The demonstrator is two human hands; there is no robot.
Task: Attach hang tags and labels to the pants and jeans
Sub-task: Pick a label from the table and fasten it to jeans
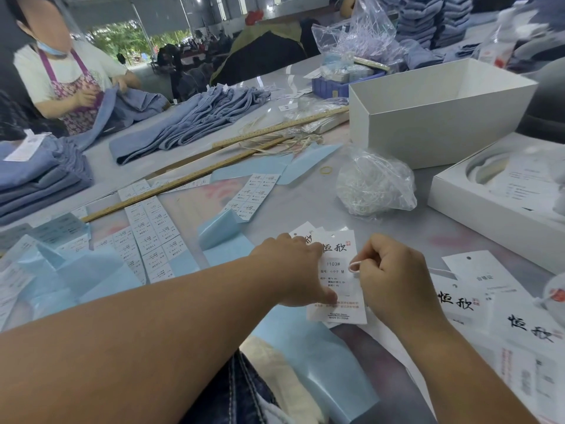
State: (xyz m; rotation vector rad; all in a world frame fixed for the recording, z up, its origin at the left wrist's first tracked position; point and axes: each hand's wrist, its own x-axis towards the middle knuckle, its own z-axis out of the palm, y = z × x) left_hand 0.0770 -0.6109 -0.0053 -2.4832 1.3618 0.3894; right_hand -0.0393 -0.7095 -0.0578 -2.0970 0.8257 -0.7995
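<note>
Denim lies in heaps over the far and left side of the grey table [406,237]: one spread of pale blue jeans [195,120] at the far middle, one folded stack of blue jeans [39,175] at the left edge, and more stacks far right, too blurred to count. A second person in a floral apron [70,87] handles another pair at the far left. One open white cardboard box [428,123] stands far right, with one shallow white box lid [495,197] just near of it. Two long wooden rulers [195,175] lie slantwise across the middle. Two clear plastic bags hold white string loops: one crumpled bag [373,185] right of centre, one bigger bag [363,35] far back. Strips of printed white size stickers on pale blue backing paper [153,234] spread over the left, overlapping too much to count. One yellow rubber band [326,170] lies near the rulers' right end.

Nearest, one white paper hang tag with black brush lettering [337,276] lies flat on top of a few others. The left hand [293,270] presses on its left edge, thumb and fingers spread. The right hand [394,276] has its fingers curled, pinching a white string loop [356,266] over the tag's right edge. More such tags [495,298] lie at the near right.
</note>
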